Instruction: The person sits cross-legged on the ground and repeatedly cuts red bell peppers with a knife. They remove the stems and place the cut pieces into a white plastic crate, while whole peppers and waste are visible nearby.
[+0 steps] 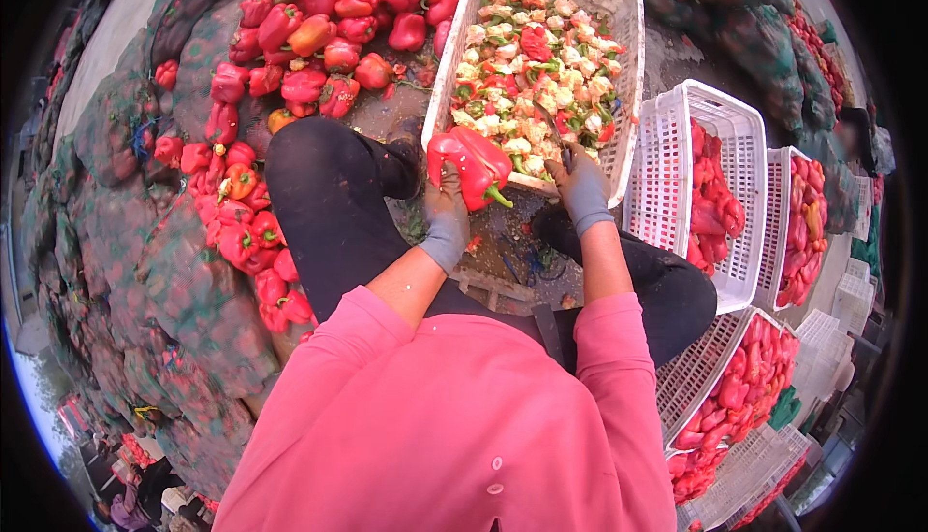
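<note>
My gloved left hand (446,206) holds a large red bell pepper (471,162) from its left side, at the near left corner of a white plastic crate (437,86). The pepper's green stem points towards the lower right. In my gloved right hand (580,183) is a knife (551,120), its dark curved blade reaching over the crate. Cut pepper cores (558,86) with pale seeds and green stems fill much of that crate. The blade and the pepper are apart. My fingers hide the knife's handle in part.
Loose red peppers (304,25) are heaped to the left, beside mesh sacks (145,256) full of peppers. White crates of red peppers stand on the right, the nearest crate (656,169) close to my right knee. More mesh sacks (754,46) lie at the upper right. People are at the lower left edge.
</note>
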A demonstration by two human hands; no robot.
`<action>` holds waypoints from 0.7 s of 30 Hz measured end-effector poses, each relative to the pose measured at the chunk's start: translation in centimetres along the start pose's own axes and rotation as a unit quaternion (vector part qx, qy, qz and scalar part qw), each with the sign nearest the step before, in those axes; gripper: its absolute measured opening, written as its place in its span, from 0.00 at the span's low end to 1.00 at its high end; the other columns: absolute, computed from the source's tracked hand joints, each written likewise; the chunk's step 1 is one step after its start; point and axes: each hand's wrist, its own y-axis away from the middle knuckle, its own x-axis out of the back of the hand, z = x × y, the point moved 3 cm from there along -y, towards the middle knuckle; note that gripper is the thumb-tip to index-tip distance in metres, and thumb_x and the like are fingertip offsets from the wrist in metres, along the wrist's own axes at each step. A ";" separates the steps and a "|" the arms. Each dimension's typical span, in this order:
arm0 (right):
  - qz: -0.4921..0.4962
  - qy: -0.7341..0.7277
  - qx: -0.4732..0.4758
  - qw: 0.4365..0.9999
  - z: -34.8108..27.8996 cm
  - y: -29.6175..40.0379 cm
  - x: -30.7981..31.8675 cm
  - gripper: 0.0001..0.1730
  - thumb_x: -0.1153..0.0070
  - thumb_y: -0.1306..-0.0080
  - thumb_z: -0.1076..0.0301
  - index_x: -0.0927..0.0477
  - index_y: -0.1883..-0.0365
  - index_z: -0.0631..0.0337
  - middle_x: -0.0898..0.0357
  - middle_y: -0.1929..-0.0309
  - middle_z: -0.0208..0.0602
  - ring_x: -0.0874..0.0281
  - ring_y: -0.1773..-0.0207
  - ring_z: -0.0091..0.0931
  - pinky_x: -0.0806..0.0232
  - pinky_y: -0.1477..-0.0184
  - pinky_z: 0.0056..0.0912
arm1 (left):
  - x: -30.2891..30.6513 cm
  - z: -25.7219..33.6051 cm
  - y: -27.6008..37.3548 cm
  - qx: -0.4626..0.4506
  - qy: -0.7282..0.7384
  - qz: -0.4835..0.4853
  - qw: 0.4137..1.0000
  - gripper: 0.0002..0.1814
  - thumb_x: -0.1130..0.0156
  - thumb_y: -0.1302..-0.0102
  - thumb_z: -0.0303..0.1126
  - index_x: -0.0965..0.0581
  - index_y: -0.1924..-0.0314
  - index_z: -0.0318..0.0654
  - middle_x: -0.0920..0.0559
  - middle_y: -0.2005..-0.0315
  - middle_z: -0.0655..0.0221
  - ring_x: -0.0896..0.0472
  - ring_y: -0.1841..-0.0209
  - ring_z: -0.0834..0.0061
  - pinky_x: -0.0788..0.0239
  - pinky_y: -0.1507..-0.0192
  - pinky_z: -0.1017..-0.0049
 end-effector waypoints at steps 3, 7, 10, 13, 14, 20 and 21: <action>0.147 -0.022 0.196 0.969 -3.4 0.3 -0.4 0.36 0.44 0.43 0.44 0.31 0.48 0.68 0.29 0.49 0.51 0.32 0.44 0.41 0.38 0.47 0.39 | 3.1 -2.3 -3.1 -0.059 0.057 -0.054 0.995 0.16 0.45 0.35 0.38 0.29 0.51 0.38 0.23 0.60 0.70 0.24 0.60 0.77 0.28 0.57 0.76; 0.069 -0.496 0.123 0.857 -7.5 3.5 -4.5 0.38 0.49 0.38 0.44 0.38 0.41 0.66 0.33 0.45 0.48 0.38 0.39 0.35 0.44 0.39 0.33 | -1.3 1.7 1.2 -0.010 -0.009 -0.121 0.993 0.25 0.45 0.37 0.49 0.30 0.48 0.37 0.23 0.55 0.66 0.22 0.57 0.72 0.27 0.55 0.72; 0.097 -0.583 0.069 0.803 -7.2 2.8 -5.4 0.33 0.50 0.36 0.48 0.36 0.44 0.68 0.32 0.47 0.42 0.34 0.46 0.28 0.41 0.43 0.30 | -1.3 1.7 1.6 0.040 -0.033 -0.139 0.989 0.31 0.44 0.39 0.53 0.35 0.45 0.37 0.25 0.53 0.65 0.24 0.53 0.70 0.29 0.52 0.68; 0.073 -0.621 0.010 0.780 -5.7 1.8 -7.5 0.30 0.49 0.35 0.51 0.35 0.46 0.68 0.30 0.50 0.38 0.32 0.49 0.26 0.39 0.46 0.30 | -0.5 0.6 1.3 0.116 0.004 -0.151 0.982 0.37 0.46 0.42 0.60 0.37 0.43 0.40 0.26 0.51 0.64 0.23 0.53 0.67 0.27 0.54 0.65; 0.043 -0.641 -0.040 0.765 -4.4 1.0 -8.6 0.30 0.49 0.36 0.51 0.34 0.46 0.68 0.30 0.51 0.39 0.32 0.50 0.27 0.39 0.46 0.31 | 0.2 -0.4 1.1 0.180 0.037 -0.153 0.971 0.37 0.47 0.42 0.61 0.38 0.42 0.41 0.26 0.51 0.64 0.23 0.53 0.67 0.26 0.56 0.65; 0.232 -0.413 0.079 0.877 -4.3 3.5 -4.3 0.29 0.44 0.39 0.52 0.30 0.49 0.68 0.31 0.48 0.50 0.29 0.49 0.36 0.37 0.47 0.36 | 0.1 -0.2 0.8 0.115 0.045 -0.113 0.986 0.37 0.45 0.43 0.60 0.35 0.46 0.37 0.24 0.53 0.64 0.22 0.56 0.65 0.26 0.56 0.61; 0.267 -0.358 0.143 0.883 -4.7 4.9 -2.5 0.29 0.43 0.40 0.52 0.30 0.47 0.64 0.30 0.49 0.46 0.29 0.49 0.38 0.36 0.48 0.36 | 0.1 0.1 1.0 0.120 0.035 -0.098 0.987 0.36 0.45 0.43 0.60 0.35 0.46 0.37 0.24 0.53 0.64 0.22 0.56 0.65 0.26 0.55 0.61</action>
